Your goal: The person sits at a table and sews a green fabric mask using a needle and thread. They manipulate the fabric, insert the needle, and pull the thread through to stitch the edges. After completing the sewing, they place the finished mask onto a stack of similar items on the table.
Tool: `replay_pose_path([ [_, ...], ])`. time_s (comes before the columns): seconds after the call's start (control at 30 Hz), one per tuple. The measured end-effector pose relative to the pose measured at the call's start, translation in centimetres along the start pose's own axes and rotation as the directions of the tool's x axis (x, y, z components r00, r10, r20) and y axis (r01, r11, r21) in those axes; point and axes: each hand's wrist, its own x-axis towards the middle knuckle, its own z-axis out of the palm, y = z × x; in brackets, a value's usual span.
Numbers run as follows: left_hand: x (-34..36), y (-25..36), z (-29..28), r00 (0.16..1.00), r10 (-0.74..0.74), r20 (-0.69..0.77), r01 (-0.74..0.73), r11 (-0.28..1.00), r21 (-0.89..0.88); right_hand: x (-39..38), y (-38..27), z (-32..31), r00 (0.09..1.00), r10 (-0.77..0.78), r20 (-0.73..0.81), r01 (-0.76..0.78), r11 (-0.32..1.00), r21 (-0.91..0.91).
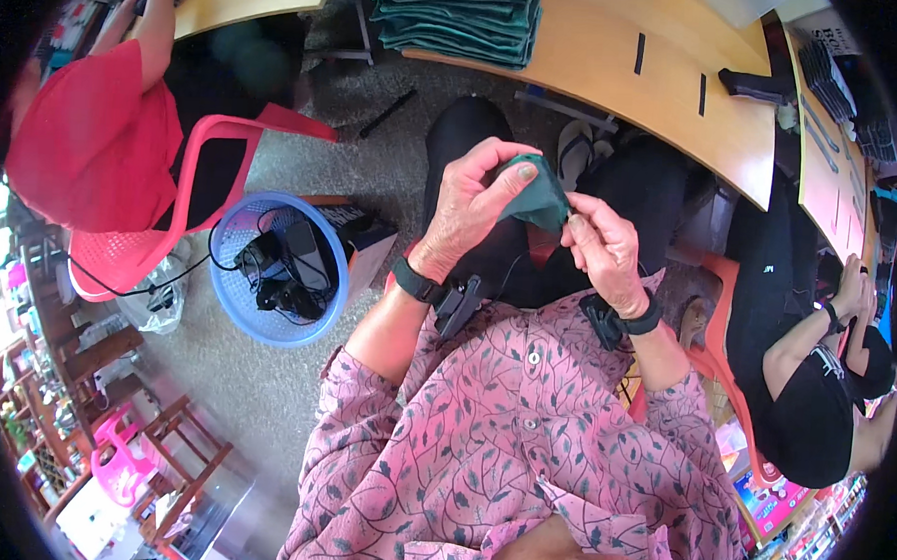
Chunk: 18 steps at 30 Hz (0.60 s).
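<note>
Above my lap, my left hand grips a small folded piece of dark green cloth, thumb on top. My right hand is closed in a pinch at the cloth's right corner. Whatever sits between those fingertips is too small to make out. A thin dark line, perhaps thread, hangs below the cloth. Both wrists wear black bands with small black devices.
A stack of folded green cloths lies on the wooden table ahead. At left stand a blue basket of black devices and cables and a red chair with a person in red. Another person in black sits at right.
</note>
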Motion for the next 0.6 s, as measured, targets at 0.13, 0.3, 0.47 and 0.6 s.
replay_pose_path([
  [0.13, -0.10, 0.02, 0.13, 0.996, -0.083, -0.015, 0.081, 0.990, -0.115, 0.09, 0.17, 0.29, 0.999, 0.024, -0.043, -0.022, 0.998, 0.050],
  [0.3, -0.10, -0.12, 0.00, 0.998, -0.057, -0.002, 0.057, 0.991, -0.123, 0.10, 0.60, 0.18, 0.998, -0.028, -0.051, 0.026, 0.999, -0.037],
  [0.47, -0.20, -0.13, 0.38, 0.998, -0.070, 0.008, 0.070, 0.993, -0.092, 0.10, 0.30, 0.11, 0.994, -0.057, -0.094, 0.052, 0.997, -0.055],
  [0.6, -0.42, 0.47, 0.84, 0.993, -0.100, 0.055, 0.103, 0.994, -0.044, -0.05, 0.55, 0.32, 0.978, -0.104, -0.182, 0.103, 0.995, -0.015],
])
